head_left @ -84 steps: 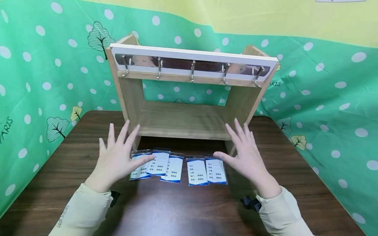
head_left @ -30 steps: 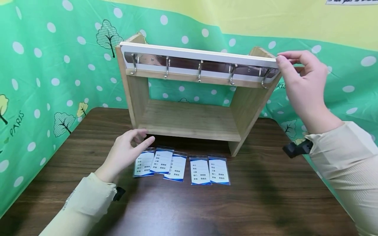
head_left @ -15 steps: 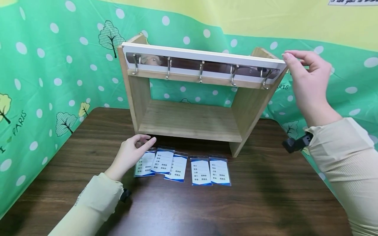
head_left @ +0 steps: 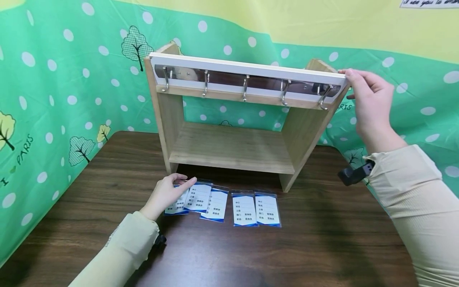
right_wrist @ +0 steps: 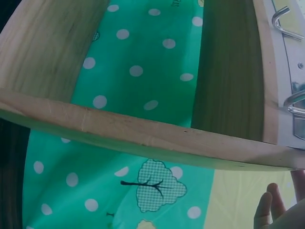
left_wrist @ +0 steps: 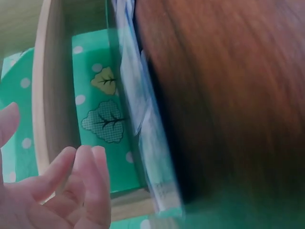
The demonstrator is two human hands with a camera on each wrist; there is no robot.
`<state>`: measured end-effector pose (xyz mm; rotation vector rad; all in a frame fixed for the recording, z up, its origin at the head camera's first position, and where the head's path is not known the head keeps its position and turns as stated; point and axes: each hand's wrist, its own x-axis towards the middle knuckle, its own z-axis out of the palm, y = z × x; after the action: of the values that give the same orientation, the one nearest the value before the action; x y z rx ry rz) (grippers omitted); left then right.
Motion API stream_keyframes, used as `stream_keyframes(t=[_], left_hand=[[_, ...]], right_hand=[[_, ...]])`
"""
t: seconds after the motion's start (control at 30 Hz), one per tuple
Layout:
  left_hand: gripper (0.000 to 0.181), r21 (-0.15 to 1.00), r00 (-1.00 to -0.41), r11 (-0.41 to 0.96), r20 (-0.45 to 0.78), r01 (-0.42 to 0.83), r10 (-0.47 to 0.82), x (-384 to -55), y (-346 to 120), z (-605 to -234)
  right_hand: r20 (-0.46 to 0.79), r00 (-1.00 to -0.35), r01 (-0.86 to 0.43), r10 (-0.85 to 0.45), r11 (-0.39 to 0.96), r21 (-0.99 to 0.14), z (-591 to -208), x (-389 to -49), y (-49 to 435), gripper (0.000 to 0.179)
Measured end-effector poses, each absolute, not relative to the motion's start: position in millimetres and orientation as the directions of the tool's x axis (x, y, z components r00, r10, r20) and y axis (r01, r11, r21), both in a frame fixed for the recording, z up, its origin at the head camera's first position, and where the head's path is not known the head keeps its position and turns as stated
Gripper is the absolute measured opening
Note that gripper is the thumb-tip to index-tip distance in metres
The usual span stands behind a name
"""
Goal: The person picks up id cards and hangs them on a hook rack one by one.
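Pointing lengthwise at the shelf [head_left: 231,145], five cards [head_left: 215,205] lie by the left hand [head_left: 165,198], fingers [left_wrist: 90,174] loosely parted; the right hand [head_left: 374,99] pinches the shelf's corner.

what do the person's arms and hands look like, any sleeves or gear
The left hand and right hand are ungloved. The left sleeve and right sleeve are long and cream, the left with small dark lettering. A black device pokes from each sleeve.

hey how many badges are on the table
5. Left to right: first card, partly covered by the left hand; second card, overlapping the first; third card, partly beneath it; past a gap, fourth card and fifth card. Others may be hidden underneath.
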<state>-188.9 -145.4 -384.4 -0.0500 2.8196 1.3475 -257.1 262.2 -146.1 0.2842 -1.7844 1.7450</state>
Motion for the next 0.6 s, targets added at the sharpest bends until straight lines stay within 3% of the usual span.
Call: stream_keyframes(t=[0.6], left_hand=[[0.093,0.711,-0.983,0.683,-0.177,-0.167,-0.055,-201.7,-129.5,-398.5]], right_hand=[[0.551,-0.773,-0.553,0.315,0.092,-0.828,-156.1,-265.2,255.3,0.018]])
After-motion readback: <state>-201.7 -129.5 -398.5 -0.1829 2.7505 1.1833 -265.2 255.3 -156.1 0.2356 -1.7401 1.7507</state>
